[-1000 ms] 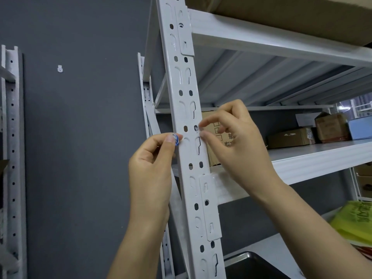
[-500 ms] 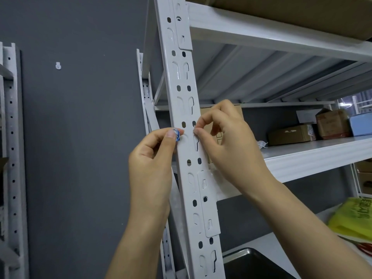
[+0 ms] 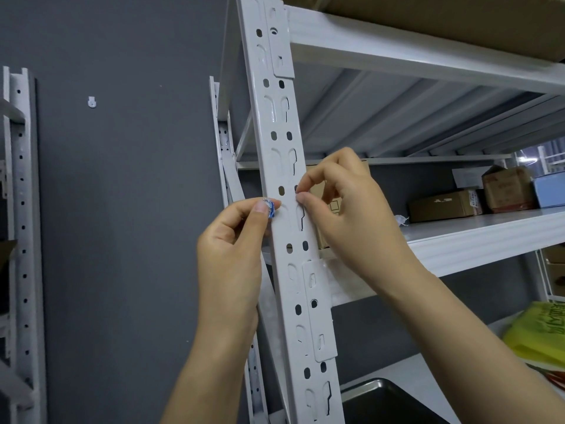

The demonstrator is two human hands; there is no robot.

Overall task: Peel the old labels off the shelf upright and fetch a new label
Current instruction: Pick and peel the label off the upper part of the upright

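Upright: white slotted shelf upright (image 3: 284, 228) runs top to bottom, tilted slightly in view, in front of a grey wall (image 3: 122, 209).
Left hand: left hand (image 3: 232, 258) at the upright's left edge; grip pinched, thumb and forefinger pressed on a crumpled blue-and-white label scrap (image 3: 270, 208).
Right hand: right hand (image 3: 351, 215) at the upright's right edge; thumb and forefinger tips pressed together against the metal beside a slot. Cannot tell whether anything is between them.
Shelf: cardboard boxes (image 3: 443, 205) on the middle shelf (image 3: 489, 240) behind.
Lower right: yellow bag (image 3: 541, 335).
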